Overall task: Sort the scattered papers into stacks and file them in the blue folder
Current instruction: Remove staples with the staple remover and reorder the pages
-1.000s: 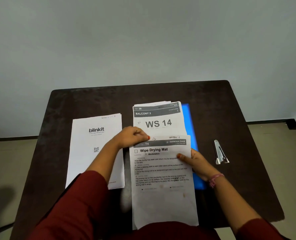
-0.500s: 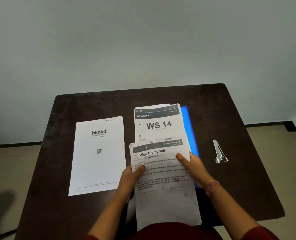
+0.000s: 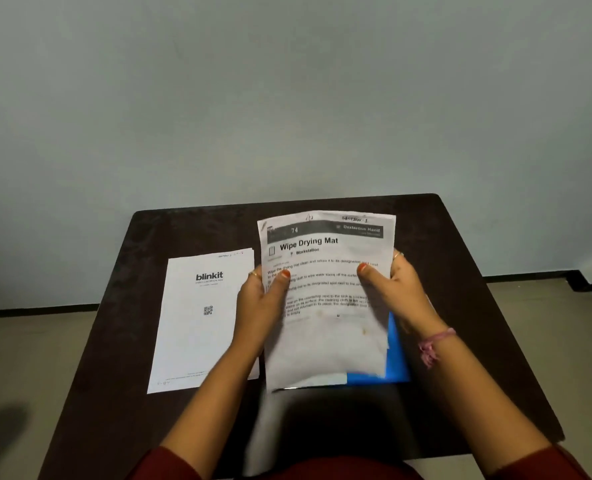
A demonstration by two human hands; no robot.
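You grip the "Wipe Drying Mat" stack (image 3: pixel 325 299) with both hands, left hand (image 3: pixel 263 299) and right hand (image 3: pixel 400 292) clasping its side edges, raised over the blue folder (image 3: pixel 396 355). You seem to be squaring it; next, set it down aligned. The blinkit stack (image 3: pixel 201 323) lies just left.

The raised sheet (image 3: pixel 325 299) read "Wipe Drying Mat", "Workstation" below it, with "74" and "Dexterous Hand" in its dark header bar and handwritten "SECTION 1" above. The flat sheet (image 3: pixel 201 323) on the table bore "blinkit" over a QR code.
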